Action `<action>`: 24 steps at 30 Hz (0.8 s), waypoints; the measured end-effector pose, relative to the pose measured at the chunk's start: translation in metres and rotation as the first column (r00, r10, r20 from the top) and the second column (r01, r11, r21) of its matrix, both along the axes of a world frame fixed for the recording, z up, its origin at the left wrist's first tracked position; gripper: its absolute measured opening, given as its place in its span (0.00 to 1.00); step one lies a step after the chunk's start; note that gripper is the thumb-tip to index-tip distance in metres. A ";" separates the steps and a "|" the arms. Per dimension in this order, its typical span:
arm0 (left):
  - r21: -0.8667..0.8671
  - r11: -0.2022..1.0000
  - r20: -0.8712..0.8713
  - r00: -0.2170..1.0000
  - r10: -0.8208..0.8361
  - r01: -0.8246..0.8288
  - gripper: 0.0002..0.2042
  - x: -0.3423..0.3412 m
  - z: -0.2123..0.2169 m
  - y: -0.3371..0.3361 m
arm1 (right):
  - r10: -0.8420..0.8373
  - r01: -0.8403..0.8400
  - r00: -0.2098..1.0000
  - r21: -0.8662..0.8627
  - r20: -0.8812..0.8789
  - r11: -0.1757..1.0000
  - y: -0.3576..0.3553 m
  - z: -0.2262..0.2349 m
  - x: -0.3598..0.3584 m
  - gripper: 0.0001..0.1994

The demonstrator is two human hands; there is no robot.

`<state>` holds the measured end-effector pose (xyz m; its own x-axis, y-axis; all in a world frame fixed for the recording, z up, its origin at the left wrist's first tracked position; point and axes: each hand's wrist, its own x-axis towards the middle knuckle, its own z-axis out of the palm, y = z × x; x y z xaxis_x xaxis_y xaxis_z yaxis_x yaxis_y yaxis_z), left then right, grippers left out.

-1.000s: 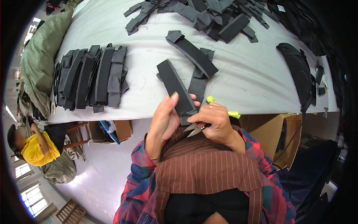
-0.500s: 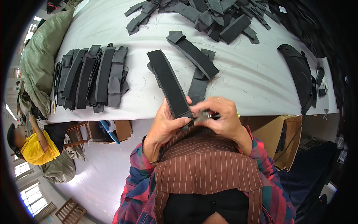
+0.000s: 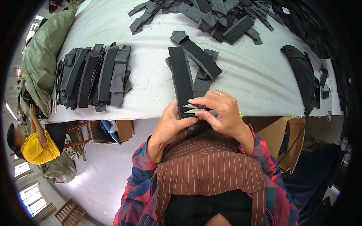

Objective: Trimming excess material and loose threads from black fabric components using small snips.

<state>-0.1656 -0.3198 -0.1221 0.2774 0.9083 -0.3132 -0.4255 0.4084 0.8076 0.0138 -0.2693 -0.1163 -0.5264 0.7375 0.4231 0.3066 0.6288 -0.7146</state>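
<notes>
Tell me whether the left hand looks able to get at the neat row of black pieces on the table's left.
Probably not yet: the left hand grips the black strip, so it isn't free, though bare white table lies between it and the row.

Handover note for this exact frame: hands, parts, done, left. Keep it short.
Left hand: grips the near end of a long black fabric strip that lies out over the white table.
Right hand: holds small metal snips at that same end, blades on the strip.
Done, by the look of it: a neat row of black strips on the left.
Left, probably: the loose heap at the far side, plus two pieces beside the held strip.
</notes>
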 end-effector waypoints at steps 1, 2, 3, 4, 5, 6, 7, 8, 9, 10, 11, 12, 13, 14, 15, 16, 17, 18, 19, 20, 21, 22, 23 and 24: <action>0.001 1.000 0.000 1.000 0.001 -0.001 0.23 0.000 -0.001 0.000 | 0.001 -0.001 1.000 0.001 0.000 1.000 -0.001 0.001 0.000 0.15; 0.003 1.000 -0.011 1.000 0.008 -0.008 0.23 -0.001 -0.002 -0.001 | -0.009 0.008 1.000 0.057 0.023 0.998 -0.002 0.003 0.000 0.14; 0.006 1.000 -0.021 1.000 0.015 -0.015 0.24 -0.001 -0.003 -0.001 | -0.021 0.016 0.999 0.113 0.045 0.993 -0.003 0.004 -0.001 0.13; 0.007 1.000 -0.022 1.000 0.015 -0.015 0.24 -0.001 -0.003 -0.001 | -0.021 0.015 0.999 0.114 0.045 0.993 -0.003 0.004 -0.002 0.13; 0.001 1.000 -0.016 1.000 0.024 -0.024 0.24 0.000 -0.002 -0.002 | -0.022 0.015 0.998 0.137 0.051 0.990 -0.003 0.004 -0.004 0.12; -0.005 0.999 -0.011 0.999 0.031 -0.031 0.24 0.001 -0.002 -0.002 | -0.024 0.015 0.998 0.161 0.057 0.987 -0.004 0.004 -0.005 0.11; -0.004 1.000 -0.011 0.999 0.030 -0.030 0.24 0.002 -0.002 -0.002 | -0.026 0.016 0.998 0.162 0.057 0.987 -0.005 0.004 -0.005 0.11; 0.020 0.999 -0.030 0.999 0.027 -0.026 0.25 0.003 -0.002 -0.002 | -0.022 0.010 0.997 0.176 0.070 0.984 -0.005 0.005 -0.006 0.11; 0.043 0.999 -0.051 0.998 0.026 -0.024 0.25 0.003 -0.002 -0.002 | -0.017 0.001 0.997 0.189 0.081 0.982 -0.006 0.006 -0.006 0.10; 0.044 0.999 -0.052 0.998 0.026 -0.024 0.25 0.004 -0.002 -0.003 | -0.017 0.001 0.997 0.190 0.080 0.982 -0.006 0.006 -0.005 0.10; 0.046 0.999 -0.052 0.998 0.019 -0.016 0.25 0.004 -0.001 -0.003 | -0.045 0.026 0.994 0.188 0.095 0.982 -0.006 0.007 -0.004 0.10; 0.048 0.999 -0.052 0.999 0.011 -0.008 0.26 0.004 0.000 -0.004 | -0.073 0.051 0.991 0.187 0.109 0.981 -0.006 0.007 -0.003 0.10; 0.050 0.999 -0.053 0.999 0.011 -0.009 0.26 0.003 -0.001 -0.004 | -0.072 0.051 0.992 0.189 0.108 0.981 -0.006 0.006 -0.002 0.10; 0.052 0.998 -0.051 0.998 -0.027 0.030 0.26 0.000 -0.003 -0.005 | -0.093 0.087 0.994 0.104 0.054 0.991 -0.006 0.003 -0.001 0.12; 0.054 0.996 -0.049 0.997 -0.066 0.068 0.27 -0.001 -0.005 -0.006 | -0.118 0.118 0.993 0.016 0.003 0.993 -0.006 0.002 0.000 0.14; 0.055 0.996 -0.050 0.997 -0.064 0.067 0.27 -0.001 -0.005 -0.006 | -0.055 0.056 0.996 -0.008 0.071 0.998 -0.007 0.010 0.003 0.21; 0.066 0.997 -0.055 0.998 -0.037 0.041 0.27 0.000 -0.005 -0.007 | -0.054 0.054 0.996 -0.006 0.070 0.999 -0.009 0.010 0.001 0.21; 0.075 0.997 -0.058 0.998 -0.017 0.021 0.27 0.001 -0.005 -0.008 | -0.028 0.031 0.999 -0.133 0.025 0.991 -0.011 0.008 -0.003 0.25; 0.075 0.997 -0.058 0.998 -0.020 0.025 0.27 0.001 -0.004 -0.008 | -0.008 0.001 1.000 -0.256 -0.025 0.967 -0.012 0.005 -0.005 0.28; 0.056 0.997 -0.060 0.997 -0.058 0.061 0.27 0.002 -0.002 -0.009 | 0.011 -0.004 0.998 -0.122 0.057 0.993 -0.010 0.000 -0.003 0.31; 0.037 0.995 -0.062 0.994 -0.091 0.093 0.27 0.000 -0.001 -0.009 | 0.012 -0.005 0.998 -0.123 0.056 0.992 -0.009 0.000 -0.002 0.31; 0.063 0.991 -0.094 0.989 -0.113 0.119 0.26 -0.002 -0.003 -0.010 | 0.050 -0.036 0.995 -0.140 0.091 0.989 -0.009 0.001 -0.001 0.31; 0.062 0.991 -0.095 0.989 -0.112 0.118 0.26 -0.003 -0.005 -0.011 | 0.087 -0.067 0.988 -0.159 0.126 0.985 -0.008 0.002 -0.001 0.31; 0.051 0.994 -0.085 0.992 -0.094 0.098 0.26 -0.003 -0.006 -0.012 | 0.065 -0.061 0.991 -0.039 0.113 0.997 -0.006 -0.001 -0.002 0.27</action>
